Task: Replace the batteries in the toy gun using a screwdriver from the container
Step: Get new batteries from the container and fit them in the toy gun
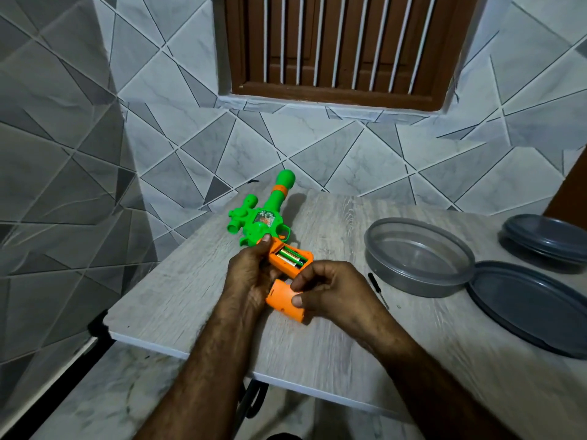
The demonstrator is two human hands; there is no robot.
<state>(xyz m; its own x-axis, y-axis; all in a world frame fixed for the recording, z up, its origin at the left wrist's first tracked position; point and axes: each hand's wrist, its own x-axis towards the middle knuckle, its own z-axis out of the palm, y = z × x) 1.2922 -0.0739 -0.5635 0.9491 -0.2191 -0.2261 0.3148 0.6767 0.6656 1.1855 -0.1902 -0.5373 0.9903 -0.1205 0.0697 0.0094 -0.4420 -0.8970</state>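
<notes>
Toy gun's detached orange plastic battery cover (pixel 283 300) is pinched in the right hand (pixel 336 290). Just beyond, the left hand (pixel 247 274) wraps the orange grip, whose open bay shows green batteries (pixel 290 256). The green plastic toy gun (pixel 263 220) stretches over the pale wood-grain table (pixel 349 344), muzzle away. A black screwdriver (pixel 378 289) lies beside the round grey container (pixel 419 277).

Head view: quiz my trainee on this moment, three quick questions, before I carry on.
1. True or false: batteries lie in the opened gun.
2. The screwdriver lies: A on the table beside the container; B in the container; C in the gun.
3. Fill in: the orange cover is ___ the gun.
Key: 1 true; 2 A; 3 off.
</notes>
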